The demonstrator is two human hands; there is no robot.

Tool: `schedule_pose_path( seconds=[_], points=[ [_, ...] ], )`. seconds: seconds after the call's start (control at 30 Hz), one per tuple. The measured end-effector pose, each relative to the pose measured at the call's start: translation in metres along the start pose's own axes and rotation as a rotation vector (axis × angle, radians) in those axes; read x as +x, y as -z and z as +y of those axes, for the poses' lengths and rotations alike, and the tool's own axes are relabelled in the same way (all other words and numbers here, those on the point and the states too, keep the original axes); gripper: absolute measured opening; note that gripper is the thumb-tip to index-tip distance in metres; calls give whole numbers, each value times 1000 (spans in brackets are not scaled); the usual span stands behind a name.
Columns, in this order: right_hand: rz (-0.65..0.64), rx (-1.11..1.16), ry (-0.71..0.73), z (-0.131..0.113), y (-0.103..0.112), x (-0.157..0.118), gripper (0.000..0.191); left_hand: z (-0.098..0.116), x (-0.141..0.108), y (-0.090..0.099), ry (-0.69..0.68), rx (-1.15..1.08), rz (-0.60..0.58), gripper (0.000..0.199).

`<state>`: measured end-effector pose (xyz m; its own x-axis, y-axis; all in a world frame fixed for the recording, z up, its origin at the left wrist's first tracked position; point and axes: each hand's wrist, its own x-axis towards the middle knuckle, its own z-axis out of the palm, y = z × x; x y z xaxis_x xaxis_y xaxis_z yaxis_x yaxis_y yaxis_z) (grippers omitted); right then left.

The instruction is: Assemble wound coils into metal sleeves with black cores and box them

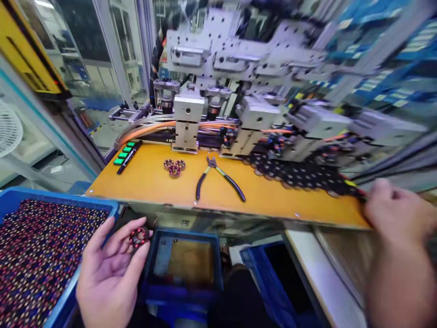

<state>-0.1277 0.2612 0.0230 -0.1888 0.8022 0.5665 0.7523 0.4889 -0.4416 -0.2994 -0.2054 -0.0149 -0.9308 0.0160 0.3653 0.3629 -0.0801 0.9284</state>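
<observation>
My left hand (111,273) pinches a small wound ring coil (139,237) between thumb and fingers, in front of the orange bench's edge. My right hand (398,207), blurred, is curled at the bench's right end, beside a layer of dark round parts (293,173). What its fingers hold, if anything, is hidden. Three similar ring coils (174,168) form a cluster on the bench. Cutting pliers (212,163) lie with their dark handles spread near the middle.
A blue bin (114,207) full of ring coils stands at the left. A marker pen (129,158) and several green blocks (118,161) lie at the bench's left end. Metal fixtures (186,120) line its back. Another blue tray (218,259) sits below the front edge.
</observation>
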Motion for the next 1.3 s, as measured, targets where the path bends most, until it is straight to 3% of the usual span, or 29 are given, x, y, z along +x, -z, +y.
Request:
schedule_pose_path(
  seconds=[0.07,0.17,0.27,0.33,0.4,0.53,0.63,0.73,0.8,0.87,0.97,1.03,1.17,1.3],
  points=[
    [131,135,30,-22,9,-17,52,11,-29,16,11,-18,-61,61],
    [37,418,334,-66,49,-83,48,32,-74,38,-82,78,-97,58],
    [-190,641,805,-108,114,-173,31,54,-117,55,-227,156,-141,58],
    [-399,837,1343,-126,156,-223,25,67,-143,65,-291,176,-192,61],
    [-476,807,1537,-131,187,-255,21,78,-166,73,-326,186,-234,67],
    [-572,668,1620,-111,212,-279,22,94,-198,81,-353,187,-260,78],
    [-706,803,1552,-87,216,-287,24,99,-209,80,-349,181,-263,80],
    [-939,1067,1430,-70,217,-293,28,100,-211,73,-320,154,-281,77],
    [-1119,1195,1244,-65,214,-294,26,99,-209,67,-308,134,-307,73],
    [-1250,1255,920,-66,208,-291,28,95,-206,59,-312,113,-324,70],
    [-1323,1306,366,-77,195,-286,50,87,-199,45,-301,68,-318,68],
    [-1369,1344,129,-87,186,-286,53,82,-195,38,-287,41,-331,67],
    [-1433,1459,-121,-99,167,-300,53,76,-186,29,-250,27,-318,66],
    [-1445,1515,-259,-95,154,-314,52,73,-178,31,-144,-7,-289,66]
  ],
)
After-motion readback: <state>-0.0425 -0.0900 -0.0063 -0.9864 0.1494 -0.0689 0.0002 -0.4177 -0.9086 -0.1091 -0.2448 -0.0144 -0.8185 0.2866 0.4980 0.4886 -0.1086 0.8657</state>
